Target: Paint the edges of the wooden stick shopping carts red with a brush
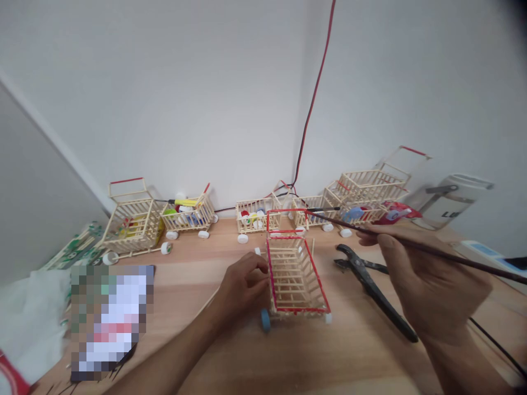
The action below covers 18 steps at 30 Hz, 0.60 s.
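A small cart (294, 274) built of wooden sticks with red-painted rims stands on the wooden table (197, 274) in front of me. My left hand (242, 288) grips its left side, fingers closed on the frame. My right hand (424, 280) is closed on a long thin paintbrush (453, 257). The brush tip reaches the red handle frame (286, 219) at the cart's far end. A blue wheel (265, 319) and a white wheel (328, 317) show at the near corners.
Several other stick carts (132, 219) (189, 214) (255, 216) (366, 192) line the wall. Black pliers (373, 285) lie right of the cart. A red cable (313, 99) hangs down the wall. A white container (453, 200) stands far right; a pixelated item (109, 318) lies left.
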Motion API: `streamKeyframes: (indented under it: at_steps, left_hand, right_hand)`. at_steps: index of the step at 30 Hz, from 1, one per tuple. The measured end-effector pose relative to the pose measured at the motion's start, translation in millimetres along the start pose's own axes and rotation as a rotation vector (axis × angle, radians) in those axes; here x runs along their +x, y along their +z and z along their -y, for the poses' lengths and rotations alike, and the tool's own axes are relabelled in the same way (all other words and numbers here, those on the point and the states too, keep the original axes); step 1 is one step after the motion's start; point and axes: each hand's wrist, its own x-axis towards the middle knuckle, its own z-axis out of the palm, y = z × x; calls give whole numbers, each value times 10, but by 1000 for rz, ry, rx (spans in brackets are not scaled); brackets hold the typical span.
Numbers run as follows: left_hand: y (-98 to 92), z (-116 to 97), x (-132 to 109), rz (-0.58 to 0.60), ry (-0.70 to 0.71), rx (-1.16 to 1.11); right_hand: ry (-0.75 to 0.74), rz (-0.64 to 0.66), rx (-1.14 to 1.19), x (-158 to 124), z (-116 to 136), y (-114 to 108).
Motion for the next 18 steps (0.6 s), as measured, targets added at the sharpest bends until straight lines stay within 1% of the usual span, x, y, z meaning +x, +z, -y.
streamKeyframes:
  at_steps: [6, 10, 13, 15, 18]
  left_hand:
    - [-7, -12, -11, 7, -10, -9]
    - [-5, 5, -9, 11, -6, -11]
    - [-5, 11, -2, 17, -4, -18]
    - [-6, 10, 2, 12, -10, -13]
    - [-7, 13, 3, 8, -10, -9]
  right_hand:
    - [-1, 3, -26, -46, -28, 5]
    - [-101, 22, -134, -13, -14, -4]
    - [-161, 12, -176, 20, 14, -16]
    - [-240, -8, -223, 26, 32, -26]
    - [-314, -1, -212, 9, 51, -48]
